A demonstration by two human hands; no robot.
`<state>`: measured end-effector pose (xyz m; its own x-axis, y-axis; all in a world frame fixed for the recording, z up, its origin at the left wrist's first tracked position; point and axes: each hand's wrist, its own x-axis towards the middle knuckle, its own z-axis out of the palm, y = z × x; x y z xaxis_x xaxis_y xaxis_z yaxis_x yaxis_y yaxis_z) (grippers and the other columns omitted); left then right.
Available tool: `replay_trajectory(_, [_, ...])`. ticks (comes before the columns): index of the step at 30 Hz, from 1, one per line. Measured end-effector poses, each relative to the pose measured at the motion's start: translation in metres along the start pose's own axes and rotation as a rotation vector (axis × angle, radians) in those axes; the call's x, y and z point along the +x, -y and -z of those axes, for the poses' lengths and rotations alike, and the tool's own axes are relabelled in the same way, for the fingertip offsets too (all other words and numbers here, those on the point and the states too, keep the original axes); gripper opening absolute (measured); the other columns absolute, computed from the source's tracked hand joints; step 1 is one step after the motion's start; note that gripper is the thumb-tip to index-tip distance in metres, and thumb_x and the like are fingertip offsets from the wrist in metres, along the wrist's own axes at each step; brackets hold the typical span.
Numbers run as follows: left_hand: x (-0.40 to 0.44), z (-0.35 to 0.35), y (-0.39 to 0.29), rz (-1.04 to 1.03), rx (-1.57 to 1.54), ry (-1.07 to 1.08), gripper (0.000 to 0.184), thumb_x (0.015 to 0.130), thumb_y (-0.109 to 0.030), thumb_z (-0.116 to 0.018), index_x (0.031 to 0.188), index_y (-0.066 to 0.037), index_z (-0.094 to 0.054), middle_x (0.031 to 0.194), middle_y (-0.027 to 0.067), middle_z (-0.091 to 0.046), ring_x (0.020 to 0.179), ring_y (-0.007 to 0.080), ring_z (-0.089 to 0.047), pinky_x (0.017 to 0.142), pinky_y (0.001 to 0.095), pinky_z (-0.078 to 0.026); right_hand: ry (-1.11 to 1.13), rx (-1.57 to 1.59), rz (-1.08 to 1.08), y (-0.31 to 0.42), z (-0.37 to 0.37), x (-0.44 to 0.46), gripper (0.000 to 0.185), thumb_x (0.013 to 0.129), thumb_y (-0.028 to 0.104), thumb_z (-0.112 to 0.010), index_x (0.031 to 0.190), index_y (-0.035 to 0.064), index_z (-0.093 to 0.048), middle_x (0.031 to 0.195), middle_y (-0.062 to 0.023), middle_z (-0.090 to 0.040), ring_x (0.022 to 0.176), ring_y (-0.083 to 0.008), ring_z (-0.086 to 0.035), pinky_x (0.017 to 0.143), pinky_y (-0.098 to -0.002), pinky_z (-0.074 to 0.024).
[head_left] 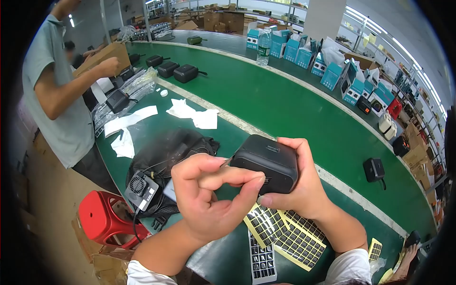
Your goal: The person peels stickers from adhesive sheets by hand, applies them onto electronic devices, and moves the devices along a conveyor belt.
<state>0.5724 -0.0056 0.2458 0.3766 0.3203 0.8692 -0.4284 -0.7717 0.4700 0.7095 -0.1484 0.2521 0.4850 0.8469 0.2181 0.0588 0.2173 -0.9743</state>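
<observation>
A boxy black device (252, 153) with rounded edges is held up over the bench. My right hand (304, 180) is wrapped round its right side, thumb underneath and fingers behind. At its near face is my left hand (213, 194), its fingertips pinched together beside a small marking. Something thin and grey shows by one left finger at the device's left edge; what the pinch holds is hidden. Below the hands lie yellow-backed sheets of black stickers (299, 244) and a white-edged sheet of black stickers (261, 261).
A black mesh bag (166, 147) and a grey finned adapter (141, 190) lie left. Black devices (185, 72) sit on the green conveyor (228, 71); teal boxes (332, 76) line its far side. A person (61, 95) stands left, near a red stool (97, 216). Another person's hand (408, 256) is lower right.
</observation>
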Motion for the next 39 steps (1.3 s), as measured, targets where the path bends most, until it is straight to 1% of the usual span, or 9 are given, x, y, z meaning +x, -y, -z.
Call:
replay_trajectory(4, [-0.002, 0.002, -0.001, 0.012, 0.111, 0.013, 0.045, 0.08, 0.002, -0.087, 0.114, -0.003, -0.058, 0.1, 0.0001, -0.072, 0.071, 0.0083, -0.062, 0.079, 0.0249, -0.045, 0.005, -0.04, 0.038, -0.001, -0.001, -0.001, 0.107, 0.066, -0.004, -0.095, 0.145, 0.0111, -0.025, 0.141, -0.0167, -0.046, 0.133, -0.0259, -0.051, 0.11, -0.0436, -0.0491])
replay_trajectory(6, [-0.001, 0.0, 0.001, -0.021, 0.076, -0.026, 0.053, 0.079, 0.001, -0.087, 0.118, -0.004, -0.052, 0.094, -0.0003, -0.075, 0.072, 0.0092, -0.062, 0.08, 0.0275, -0.044, -0.024, 0.008, -0.041, 0.002, -0.003, -0.001, 0.106, 0.066, -0.003, -0.096, 0.144, 0.0108, -0.025, 0.141, -0.0166, -0.047, 0.132, -0.026, -0.053, 0.109, -0.0435, -0.0494])
replay_trajectory(9, [-0.001, 0.005, 0.001, -0.089, 0.176, 0.023, 0.059, 0.078, 0.001, -0.088, 0.121, -0.005, -0.048, 0.094, -0.001, -0.077, 0.07, 0.0107, -0.062, 0.078, 0.03, -0.041, -0.019, -0.006, 0.008, 0.001, -0.003, -0.002, 0.106, 0.066, -0.002, -0.096, 0.143, 0.0103, -0.025, 0.141, -0.0166, -0.047, 0.132, -0.0259, -0.053, 0.109, -0.0433, -0.0499])
replay_trajectory(12, [-0.002, 0.0, 0.005, -0.142, 0.086, -0.045, 0.059, 0.077, 0.001, -0.088, 0.12, -0.006, -0.049, 0.093, -0.0017, -0.077, 0.067, 0.0116, -0.063, 0.076, 0.0317, -0.039, -0.031, -0.019, -0.015, 0.003, -0.004, -0.003, 0.106, 0.065, -0.002, -0.096, 0.143, 0.0098, -0.025, 0.141, -0.0168, -0.047, 0.132, -0.0259, -0.053, 0.108, -0.043, -0.0503])
replay_trajectory(15, [-0.001, -0.001, 0.004, -0.152, 0.078, -0.064, 0.059, 0.076, 0.001, -0.088, 0.12, -0.006, -0.049, 0.094, -0.0019, -0.078, 0.066, 0.0115, -0.065, 0.076, 0.032, -0.038, -0.038, -0.046, -0.024, 0.006, -0.004, -0.004, 0.106, 0.065, -0.001, -0.097, 0.143, 0.0092, -0.025, 0.141, -0.017, -0.048, 0.131, -0.026, -0.054, 0.108, -0.043, -0.0506])
replay_trajectory(25, [-0.003, 0.002, -0.003, -0.148, 0.123, -0.043, 0.061, 0.076, 0.001, -0.089, 0.121, -0.008, -0.049, 0.096, -0.0023, -0.079, 0.066, 0.0104, -0.065, 0.076, 0.0312, -0.038, -0.046, -0.052, -0.043, 0.01, -0.004, -0.006, 0.107, 0.065, 0.001, -0.097, 0.144, 0.0084, -0.024, 0.141, -0.0177, -0.048, 0.131, -0.0266, -0.055, 0.107, -0.0433, -0.0514])
replay_trajectory(27, [-0.002, 0.005, -0.01, -0.079, 0.207, 0.048, 0.065, 0.081, 0.003, -0.084, 0.123, -0.008, -0.035, 0.089, 0.0003, -0.076, 0.071, 0.0101, -0.064, 0.094, 0.0349, -0.042, -0.046, -0.043, -0.037, 0.01, -0.004, -0.006, 0.109, 0.065, 0.002, -0.098, 0.145, 0.0082, -0.024, 0.142, -0.0176, -0.047, 0.131, -0.0268, -0.055, 0.107, -0.0432, -0.0518])
replay_trajectory(34, [-0.003, 0.006, -0.011, -0.071, 0.178, 0.029, 0.067, 0.08, 0.002, -0.085, 0.123, -0.008, -0.034, 0.089, 0.0002, -0.076, 0.071, 0.0097, -0.062, 0.095, 0.0354, -0.041, -0.044, -0.083, -0.077, 0.016, -0.004, -0.007, 0.114, 0.064, 0.004, -0.099, 0.147, 0.0085, -0.022, 0.143, -0.0174, -0.046, 0.133, -0.0275, -0.054, 0.107, -0.0431, -0.0517])
replay_trajectory(39, [-0.001, 0.008, -0.014, -0.068, 0.225, 0.079, 0.07, 0.078, 0.002, -0.086, 0.123, -0.01, -0.034, 0.09, -0.0008, -0.076, 0.071, 0.0093, -0.062, 0.092, 0.0362, -0.042, -0.033, -0.059, -0.085, 0.018, -0.004, -0.007, 0.115, 0.064, 0.002, -0.098, 0.148, 0.0104, -0.021, 0.144, -0.0176, -0.046, 0.134, -0.0273, -0.053, 0.108, -0.0427, -0.0509])
